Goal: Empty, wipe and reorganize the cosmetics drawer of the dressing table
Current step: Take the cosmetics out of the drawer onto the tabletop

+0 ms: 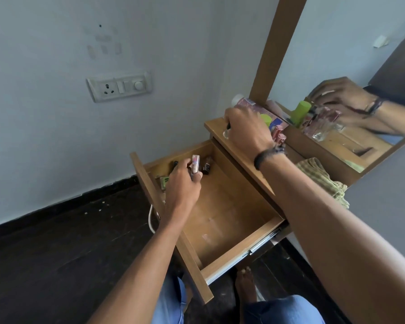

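L hand (185,181): grips a small tube (195,163) at the far end of the drawer (220,213).
R hand (246,129): on the tabletop (243,160), fingers curled on a small bottle (227,130).
Done: we judge emptying mostly thru; drawer floor largely bare.
Left: dark bottles (206,166) + green item (165,181) in the far corner; then wipe w/ cloth (318,178), reorganize.

light: soft, even daylight | shadows: faint | edges: wide-angle bowing | focus: slightly soft
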`<action>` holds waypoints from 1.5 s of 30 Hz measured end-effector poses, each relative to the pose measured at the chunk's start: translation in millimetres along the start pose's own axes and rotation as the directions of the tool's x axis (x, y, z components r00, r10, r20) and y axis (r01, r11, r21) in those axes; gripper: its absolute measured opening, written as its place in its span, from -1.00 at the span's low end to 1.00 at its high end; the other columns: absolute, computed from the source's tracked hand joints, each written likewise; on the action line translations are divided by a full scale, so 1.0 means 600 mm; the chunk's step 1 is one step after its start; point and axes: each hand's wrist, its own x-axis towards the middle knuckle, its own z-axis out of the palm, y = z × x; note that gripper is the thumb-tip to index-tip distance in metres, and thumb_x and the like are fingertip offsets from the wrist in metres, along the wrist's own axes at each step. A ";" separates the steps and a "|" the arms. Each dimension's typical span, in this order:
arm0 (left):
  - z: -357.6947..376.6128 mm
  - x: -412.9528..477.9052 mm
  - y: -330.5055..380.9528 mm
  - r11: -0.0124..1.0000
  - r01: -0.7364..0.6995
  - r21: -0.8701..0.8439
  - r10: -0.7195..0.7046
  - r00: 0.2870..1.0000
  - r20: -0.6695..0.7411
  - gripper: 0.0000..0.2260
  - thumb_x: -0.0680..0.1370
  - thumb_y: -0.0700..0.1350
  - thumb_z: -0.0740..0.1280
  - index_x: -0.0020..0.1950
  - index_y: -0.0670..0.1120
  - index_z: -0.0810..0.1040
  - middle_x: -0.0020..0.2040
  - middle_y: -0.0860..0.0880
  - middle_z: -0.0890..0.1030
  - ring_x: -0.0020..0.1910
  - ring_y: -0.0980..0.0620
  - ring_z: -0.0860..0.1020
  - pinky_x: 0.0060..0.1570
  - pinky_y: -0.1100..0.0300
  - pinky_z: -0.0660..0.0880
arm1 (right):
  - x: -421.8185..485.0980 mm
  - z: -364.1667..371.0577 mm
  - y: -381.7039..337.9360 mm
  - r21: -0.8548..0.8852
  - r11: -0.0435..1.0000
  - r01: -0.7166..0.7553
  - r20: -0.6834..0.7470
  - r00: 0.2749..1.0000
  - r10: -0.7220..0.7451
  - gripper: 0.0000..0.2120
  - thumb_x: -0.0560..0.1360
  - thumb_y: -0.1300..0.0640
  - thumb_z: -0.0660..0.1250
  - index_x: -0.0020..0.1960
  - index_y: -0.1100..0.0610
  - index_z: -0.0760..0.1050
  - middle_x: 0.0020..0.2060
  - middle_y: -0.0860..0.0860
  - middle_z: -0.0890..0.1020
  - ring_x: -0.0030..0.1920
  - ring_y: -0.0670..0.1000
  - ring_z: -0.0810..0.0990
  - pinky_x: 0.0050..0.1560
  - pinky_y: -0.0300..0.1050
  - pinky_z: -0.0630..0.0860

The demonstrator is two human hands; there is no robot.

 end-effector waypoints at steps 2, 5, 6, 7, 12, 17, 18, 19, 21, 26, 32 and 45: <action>0.001 0.002 -0.003 1.000 0.000 0.002 0.000 1.000 -0.003 -0.68 0.63 -0.08 0.36 0.38 -0.06 0.50 0.15 -0.02 0.63 0.06 -0.02 0.61 -0.15 0.20 0.34 | 0.028 -0.008 -0.003 -0.137 0.990 0.037 0.067 0.997 -0.028 -0.80 0.53 0.42 0.24 0.06 0.24 0.57 0.02 0.20 0.60 0.07 0.25 0.61 -0.01 0.09 0.57; 0.003 0.005 -0.007 1.000 0.008 0.007 -0.008 1.000 -0.004 -0.73 0.63 -0.11 0.35 0.33 -0.08 0.51 0.19 -0.03 0.61 0.11 -0.03 0.59 -0.13 0.19 0.33 | 0.048 -0.012 0.000 -0.332 0.941 0.069 0.180 0.984 -0.008 -0.78 0.58 0.30 0.28 0.21 0.23 0.54 0.15 0.24 0.57 0.20 0.26 0.56 0.10 0.09 0.52; 0.003 0.006 -0.008 1.000 0.009 0.003 -0.009 1.000 -0.002 -0.72 0.63 -0.12 0.35 0.35 -0.08 0.51 0.21 -0.03 0.61 0.12 -0.02 0.59 -0.12 0.20 0.34 | 0.051 -0.011 0.004 -0.376 0.924 0.076 0.211 0.978 0.005 -0.76 0.58 0.24 0.31 0.24 0.22 0.53 0.19 0.24 0.55 0.24 0.26 0.52 0.18 0.11 0.48; 0.005 0.006 -0.009 1.000 0.006 -0.002 -0.006 1.000 0.001 -0.71 0.63 -0.13 0.35 0.35 -0.08 0.51 0.21 -0.02 0.61 0.12 -0.01 0.59 -0.12 0.21 0.35 | 0.053 -0.011 0.009 -0.406 0.910 0.084 0.234 0.972 0.014 -0.74 0.58 0.19 0.33 0.25 0.22 0.53 0.20 0.25 0.54 0.26 0.26 0.49 0.25 0.14 0.44; 0.008 0.008 -0.017 1.000 0.003 -0.024 -0.003 1.000 0.008 -0.76 0.61 -0.13 0.38 0.28 -0.05 0.52 0.15 0.01 0.65 0.04 0.02 0.62 -0.16 0.20 0.38 | 0.057 -0.013 0.017 -0.434 0.895 0.106 0.273 0.962 0.018 -0.84 0.54 0.10 0.37 0.06 0.15 0.53 0.11 0.19 0.58 0.21 0.22 0.50 0.30 0.22 0.38; 0.005 0.009 -0.014 0.995 -0.003 -0.097 0.005 1.000 0.022 -0.82 0.58 -0.11 0.42 0.16 -0.05 0.56 0.04 0.04 0.68 -0.02 0.04 0.64 -0.22 0.25 0.40 | 0.043 -0.033 0.031 -0.248 0.968 0.023 0.187 0.982 0.025 -0.67 0.49 0.18 0.41 0.24 0.01 0.56 0.18 0.06 0.58 0.26 0.15 0.45 0.29 0.18 0.32; 0.004 0.013 -0.014 0.992 -0.004 -0.127 0.008 1.000 0.024 -0.83 0.57 -0.12 0.43 0.14 -0.05 0.57 0.01 0.05 0.68 -0.03 0.06 0.64 -0.23 0.26 0.40 | 0.032 -0.039 0.034 -0.171 0.985 0.006 0.125 0.992 0.016 -0.65 0.48 0.21 0.40 0.25 -0.01 0.56 0.19 0.04 0.58 0.27 0.15 0.44 0.29 0.16 0.31; 0.004 0.018 -0.014 0.988 -0.008 -0.156 0.013 0.999 0.030 -0.84 0.56 -0.13 0.44 0.12 -0.05 0.58 -0.01 0.06 0.68 -0.04 0.07 0.64 -0.22 0.26 0.42 | 0.018 -0.045 0.038 -0.096 0.995 -0.013 0.049 0.999 0.017 -0.63 0.47 0.23 0.39 0.24 -0.02 0.56 0.20 0.02 0.58 0.28 0.15 0.43 0.29 0.15 0.31; 0.004 0.033 -0.008 0.978 -0.019 -0.206 0.027 0.999 0.036 -0.88 0.55 -0.14 0.46 0.07 -0.04 0.60 -0.05 0.06 0.68 -0.06 0.07 0.65 -0.12 0.17 0.53 | -0.016 -0.054 0.046 0.023 0.998 -0.053 -0.107 0.993 0.055 -0.64 0.43 0.25 0.37 0.19 0.00 0.57 0.20 0.02 0.58 0.26 0.14 0.43 0.28 0.15 0.31; 0.018 0.084 0.053 0.916 -0.045 -0.398 0.082 0.994 0.076 -0.89 0.60 -0.08 0.41 -0.07 0.10 0.53 -0.16 0.18 0.63 -0.10 0.16 0.65 0.08 -0.01 0.62 | -0.075 -0.037 0.068 0.071 0.992 -0.108 -0.282 0.951 0.124 -0.70 0.47 0.13 0.32 0.19 0.05 0.59 0.17 0.04 0.59 0.25 0.18 0.43 0.30 0.18 0.30; 0.041 0.157 0.108 0.916 -0.131 -0.380 0.178 0.980 0.091 -0.88 0.58 -0.18 0.40 0.08 0.00 0.55 -0.08 0.15 0.60 0.02 0.03 0.64 0.05 0.18 0.56 | -0.105 -0.011 0.090 0.140 0.980 -0.141 -0.536 0.822 0.195 -0.74 0.48 0.15 0.30 0.14 0.09 0.62 0.12 0.06 0.60 0.14 0.20 0.47 0.19 0.13 0.38; 0.084 0.197 0.126 0.945 -0.194 -0.264 0.257 0.939 0.227 -0.76 0.57 -0.25 0.42 0.22 -0.10 0.60 0.06 0.00 0.65 0.03 0.06 0.59 -0.02 0.30 0.51 | -0.183 0.068 0.146 0.530 0.834 -0.151 -0.470 0.766 0.438 -0.54 0.42 0.17 0.45 0.30 0.10 0.45 0.09 0.03 0.49 0.11 0.02 0.38 0.18 -0.07 0.34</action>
